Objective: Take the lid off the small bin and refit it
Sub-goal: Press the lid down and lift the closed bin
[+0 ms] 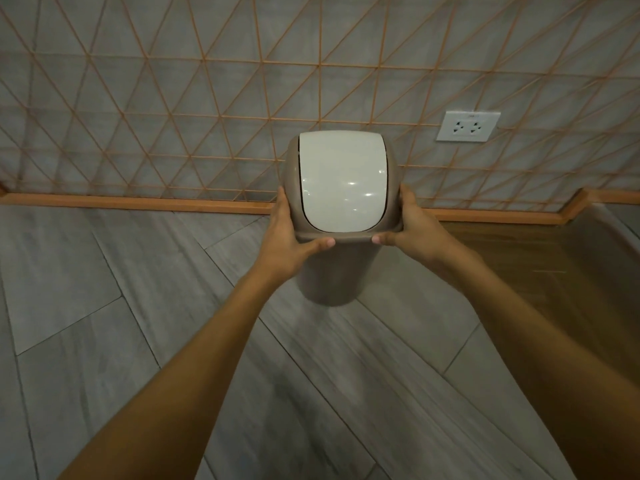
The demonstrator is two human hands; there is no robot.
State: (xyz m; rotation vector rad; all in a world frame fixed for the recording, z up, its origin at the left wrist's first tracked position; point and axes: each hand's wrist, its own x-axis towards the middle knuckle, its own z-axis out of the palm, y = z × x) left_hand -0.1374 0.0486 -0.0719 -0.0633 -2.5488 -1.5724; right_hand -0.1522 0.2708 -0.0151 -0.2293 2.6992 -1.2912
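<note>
A small taupe bin (332,277) stands on the grey floor close to the wall. Its lid (341,183) is a taupe dome with a white swing flap in the middle, and it sits on top of the bin body. My left hand (289,235) grips the lid's left edge, thumb under the front rim. My right hand (410,225) grips the right edge the same way. I cannot tell whether the lid is seated or slightly raised.
An orange skirting board (138,202) runs along the foot of the grey wall with orange lattice lines. A white double socket (467,126) sits on the wall to the right. A brown wooden surface (540,271) lies at the right.
</note>
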